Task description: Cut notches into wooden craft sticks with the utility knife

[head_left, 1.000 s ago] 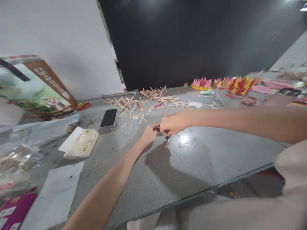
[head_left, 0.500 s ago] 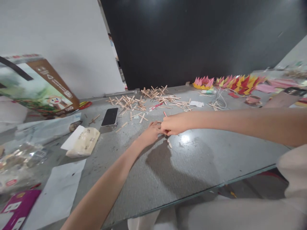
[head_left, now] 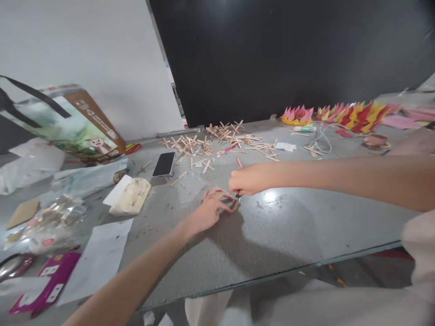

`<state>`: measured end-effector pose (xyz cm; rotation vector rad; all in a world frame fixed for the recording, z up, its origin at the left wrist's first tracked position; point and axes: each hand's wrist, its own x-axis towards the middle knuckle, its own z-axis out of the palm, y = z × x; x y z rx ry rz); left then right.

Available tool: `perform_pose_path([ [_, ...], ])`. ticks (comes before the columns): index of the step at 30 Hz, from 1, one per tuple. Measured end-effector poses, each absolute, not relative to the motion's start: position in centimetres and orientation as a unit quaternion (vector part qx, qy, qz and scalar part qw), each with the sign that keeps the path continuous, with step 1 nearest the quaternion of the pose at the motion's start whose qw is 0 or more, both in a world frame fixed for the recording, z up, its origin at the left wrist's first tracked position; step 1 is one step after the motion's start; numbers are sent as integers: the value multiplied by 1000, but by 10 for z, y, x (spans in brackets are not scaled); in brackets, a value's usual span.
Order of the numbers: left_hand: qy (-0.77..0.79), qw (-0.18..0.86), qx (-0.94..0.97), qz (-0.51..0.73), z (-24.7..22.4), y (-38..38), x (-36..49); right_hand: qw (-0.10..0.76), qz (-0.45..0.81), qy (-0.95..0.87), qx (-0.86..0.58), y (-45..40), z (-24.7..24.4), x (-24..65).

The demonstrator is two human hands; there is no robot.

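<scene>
My right hand [head_left: 250, 179] is closed round a slim pen-like tool; its red-and-white striped end [head_left: 239, 161] sticks out above the fist and its dark lower end [head_left: 238, 195] points down at the table. Just under it is a small wooden stick [head_left: 237, 204], mostly covered by my fingers. With thumb and forefinger curved in from the left, my left hand [head_left: 211, 209] holds this stick near the tabletop. Behind both hands lies a pile of crossed wooden sticks [head_left: 193, 146], with a single cross [head_left: 207, 166] in front of it.
A phone [head_left: 164, 164], a tissue pack [head_left: 132, 196], white paper [head_left: 99, 253] and a purple packet [head_left: 50, 283] lie on the left, near a large bag [head_left: 81, 127]. Pink, yellow and red paper crowns [head_left: 362, 117], a glue stick [head_left: 305, 129] and a cable [head_left: 328, 140] are at the back right.
My left hand has moved down and left, away from my right fist, with its thumb now lower on the stick. The camera view has shifted left.
</scene>
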<state>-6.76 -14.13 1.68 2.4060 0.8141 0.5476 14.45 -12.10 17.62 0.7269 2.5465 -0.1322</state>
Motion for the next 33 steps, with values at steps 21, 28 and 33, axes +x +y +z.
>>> perform_pose_path([
  [21, 285, 67, 945, 144, 25, -85, -47, 221, -23, 946, 235, -114, 160, 147],
  [28, 342, 111, 921, 151, 21, -127, -67, 227, -32, 942, 244, -113, 166, 148],
  [33, 348, 180, 905, 167, 14, -145, -63, 200, -55, 950, 231, -100, 156, 149],
])
